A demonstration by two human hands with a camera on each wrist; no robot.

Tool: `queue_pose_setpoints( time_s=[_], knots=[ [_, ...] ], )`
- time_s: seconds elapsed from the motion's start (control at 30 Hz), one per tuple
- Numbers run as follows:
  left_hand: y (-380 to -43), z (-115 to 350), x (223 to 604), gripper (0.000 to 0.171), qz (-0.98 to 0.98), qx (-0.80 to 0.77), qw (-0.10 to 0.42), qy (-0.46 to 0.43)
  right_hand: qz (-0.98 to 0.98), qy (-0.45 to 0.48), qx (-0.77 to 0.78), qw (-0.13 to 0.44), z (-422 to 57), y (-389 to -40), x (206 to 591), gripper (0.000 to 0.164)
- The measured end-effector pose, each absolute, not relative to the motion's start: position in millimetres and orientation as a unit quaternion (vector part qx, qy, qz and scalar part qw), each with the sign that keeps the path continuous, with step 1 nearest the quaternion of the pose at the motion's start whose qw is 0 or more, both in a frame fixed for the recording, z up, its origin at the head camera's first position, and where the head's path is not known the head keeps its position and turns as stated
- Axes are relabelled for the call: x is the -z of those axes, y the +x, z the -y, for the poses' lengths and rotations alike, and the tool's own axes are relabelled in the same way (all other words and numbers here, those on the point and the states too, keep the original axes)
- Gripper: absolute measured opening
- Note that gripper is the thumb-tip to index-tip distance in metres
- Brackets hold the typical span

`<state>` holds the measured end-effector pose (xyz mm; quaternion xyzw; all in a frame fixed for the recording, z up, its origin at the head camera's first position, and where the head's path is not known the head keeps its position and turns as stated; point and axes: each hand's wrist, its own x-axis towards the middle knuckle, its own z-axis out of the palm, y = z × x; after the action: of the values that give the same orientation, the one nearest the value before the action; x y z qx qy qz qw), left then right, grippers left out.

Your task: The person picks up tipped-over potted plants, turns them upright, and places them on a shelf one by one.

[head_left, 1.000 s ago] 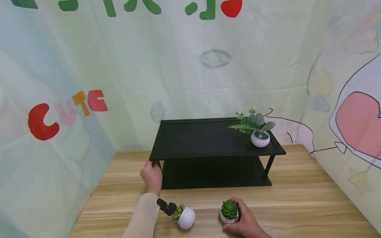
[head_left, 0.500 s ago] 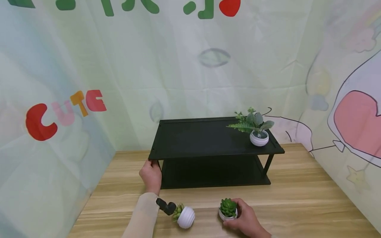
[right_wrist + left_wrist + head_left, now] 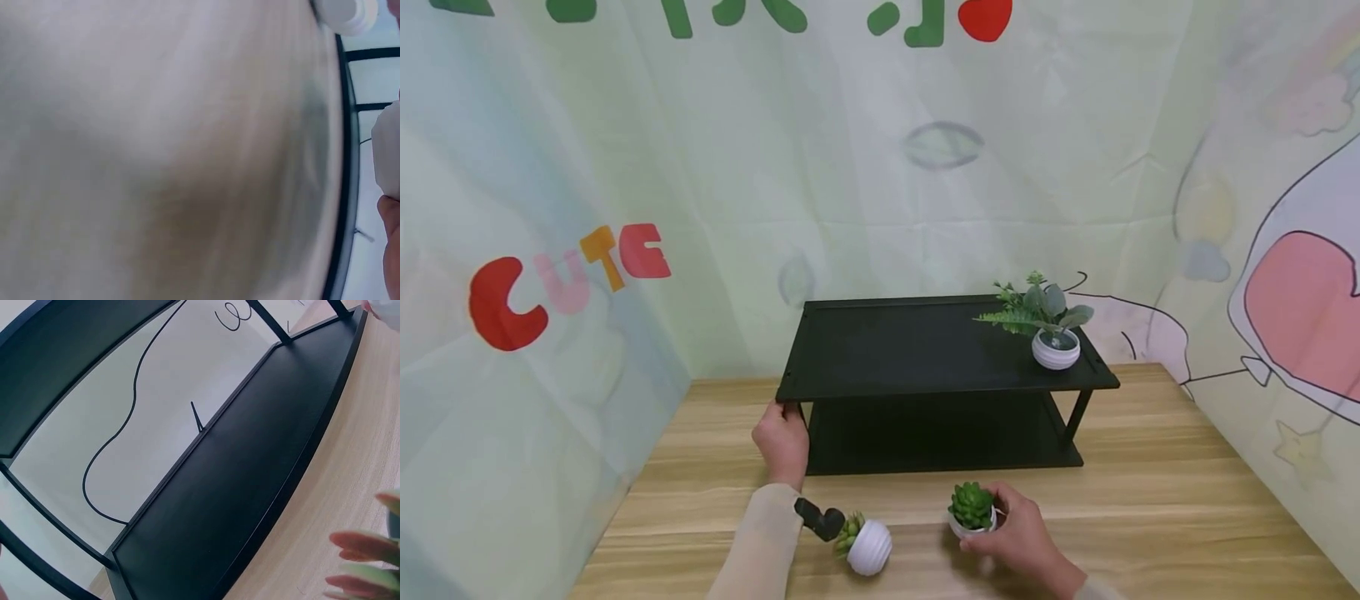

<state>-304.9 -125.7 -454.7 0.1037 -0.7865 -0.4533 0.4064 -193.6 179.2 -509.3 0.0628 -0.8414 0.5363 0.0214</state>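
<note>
My left hand (image 3: 782,443) grips the left end of a black two-tier shelf (image 3: 880,350), just under its upper board; its fingertips are hidden. In my right hand (image 3: 1022,537) is a small potted succulent (image 3: 972,505), green rosette up, with thumb and fingers around the white pot. A shadow on the table below shows it held above the wood. The right wrist view has this white pot (image 3: 387,150) at its right edge, above a thumb (image 3: 392,250). Between my arms another potted succulent (image 3: 868,547) lies on its side, its reddish leaf tips (image 3: 365,547) in the left wrist view.
A white pot with mixed green foliage (image 3: 1056,350) stands on the right end of the shelf's top board. The shelf's lower board (image 3: 940,437) sits on the wood-grain table (image 3: 1165,500). Printed cloth (image 3: 880,167) hangs behind and at both sides.
My right hand has lifted the potted succulent off the table and shifted it slightly forward towards the shelf. The left hand stays at the shelf's end, and the tipped pot lies where it was.
</note>
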Motion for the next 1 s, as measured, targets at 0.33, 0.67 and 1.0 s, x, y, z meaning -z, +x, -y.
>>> queue_pose_setpoints(
  time_s=[0.33,0.67,1.0],
  knots=[
    [-306,128,456,0.017,0.786,0.452,0.41,0.105,0.84,0.082,-0.537,0.004,-174,-201,477,0.06],
    [-307,128,459,0.017,0.786,0.445,0.419,0.095,0.826,0.076,-0.558,0.007,-175,-207,450,0.058],
    [-308,130,459,0.016,0.784,0.45,0.418,0.084,0.854,0.087,-0.511,0.032,-176,-222,426,0.059]
  ],
)
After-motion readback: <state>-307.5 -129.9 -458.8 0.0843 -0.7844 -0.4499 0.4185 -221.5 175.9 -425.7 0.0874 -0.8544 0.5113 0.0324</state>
